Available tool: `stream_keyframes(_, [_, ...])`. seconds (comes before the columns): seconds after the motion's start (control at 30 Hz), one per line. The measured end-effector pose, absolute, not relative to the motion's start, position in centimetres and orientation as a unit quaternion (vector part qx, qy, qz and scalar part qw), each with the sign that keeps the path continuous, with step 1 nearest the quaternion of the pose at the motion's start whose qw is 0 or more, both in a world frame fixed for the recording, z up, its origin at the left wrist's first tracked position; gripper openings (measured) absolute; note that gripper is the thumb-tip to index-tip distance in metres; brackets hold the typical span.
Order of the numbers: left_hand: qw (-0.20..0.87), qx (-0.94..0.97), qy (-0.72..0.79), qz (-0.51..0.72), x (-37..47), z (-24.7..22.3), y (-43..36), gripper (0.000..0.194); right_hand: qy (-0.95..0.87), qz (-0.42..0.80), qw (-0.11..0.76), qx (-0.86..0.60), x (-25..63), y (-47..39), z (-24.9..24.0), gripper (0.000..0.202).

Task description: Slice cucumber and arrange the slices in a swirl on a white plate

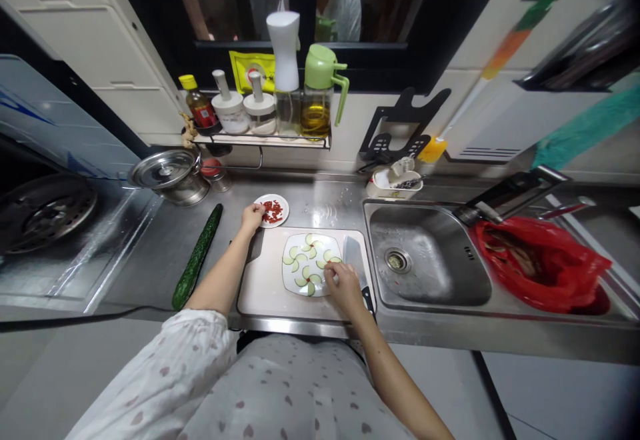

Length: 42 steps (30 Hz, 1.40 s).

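Steel lidded pot, dark-green cucumber, then left hand, fingertips bunched at a round white plate of red bits. Over a square white plate of pale-green slices, the right hand pinches; I cannot tell what either grips. Black-handled knife crowds this hand, then steel sink, red plastic bag.

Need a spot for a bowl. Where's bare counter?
Widest: counter left of the cucumber, in front of the lidded pot. Smaller: behind the board, between the small plate and the sink; looks wet. Crowded: the board's right side, with the big plate, right hand and knife; also the shelf, lined with bottles.
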<state>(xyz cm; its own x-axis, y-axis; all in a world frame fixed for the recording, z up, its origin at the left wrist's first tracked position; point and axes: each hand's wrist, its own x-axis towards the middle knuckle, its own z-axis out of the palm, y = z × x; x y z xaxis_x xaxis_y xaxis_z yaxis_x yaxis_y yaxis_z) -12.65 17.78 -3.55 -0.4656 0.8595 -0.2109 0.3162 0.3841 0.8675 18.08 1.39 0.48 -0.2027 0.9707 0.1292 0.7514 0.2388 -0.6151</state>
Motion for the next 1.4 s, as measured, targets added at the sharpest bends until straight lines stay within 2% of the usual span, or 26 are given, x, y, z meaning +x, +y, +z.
stream_keyframes(0.17, [0.385,0.375,0.726,0.428,-11.9,-3.1,17.0,0.041,-0.746,0.219,0.258,-0.573,17.8,1.7,0.5,0.018])
stream_keyframes(0.47, [0.464,0.42,0.636,0.452,-10.3,-1.1,13.9,0.038,-0.751,0.239,0.272,-0.551,16.5,3.4,1.4,0.017])
stream_keyframes(0.83, [0.414,0.622,0.592,0.302,-8.5,1.5,10.9,0.025,-0.784,0.222,0.284,-0.505,14.2,6.4,3.4,0.015])
stream_keyframes(1.0, [0.407,0.676,0.568,0.234,-7.4,2.8,9.3,0.024,-0.813,0.207,0.262,-0.477,13.2,7.6,3.8,0.015])
stream_keyframes(1.4, [0.436,0.695,0.537,0.199,-7.0,2.5,8.9,0.021,-0.863,0.17,0.202,-0.43,12.6,8.0,3.6,0.012])
